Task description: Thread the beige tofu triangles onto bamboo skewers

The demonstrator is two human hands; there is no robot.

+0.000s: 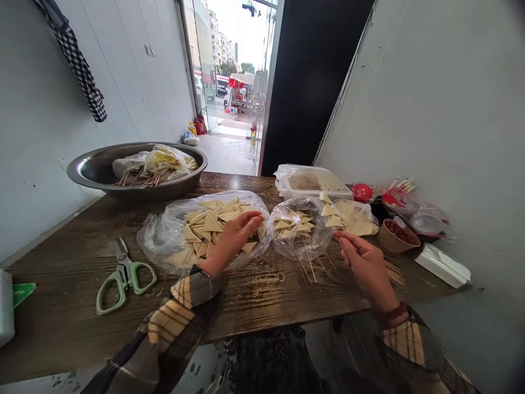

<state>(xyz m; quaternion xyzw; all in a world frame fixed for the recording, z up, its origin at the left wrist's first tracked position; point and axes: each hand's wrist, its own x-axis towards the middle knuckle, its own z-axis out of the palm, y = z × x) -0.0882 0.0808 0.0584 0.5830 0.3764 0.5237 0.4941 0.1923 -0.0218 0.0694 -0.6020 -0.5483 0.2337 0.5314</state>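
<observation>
Triangles loose by the heap, three on a loaded stick

From where I stood, the right hand was pinched on the lower end of the loaded stick, which tilted up over the table just beside the small bag. The left hand was well apart from it, over the big bag, fingers loosely bent; its underside was hidden, so I could not tell whether it gripped a piece.

Threading looked partly done, I judged. Several filled skewers lay in the small bag, bare ends jutting toward the person, while a larger heap sat unthreaded in the big bag. Bare sticks lay just right of the right hand. The basin held more sticks in plastic, their load unclear to me. Scissors lay untouched.

Of writing, I could read none: a sign outside bore marks too small to make out, and no brand showed on the scissors.
</observation>
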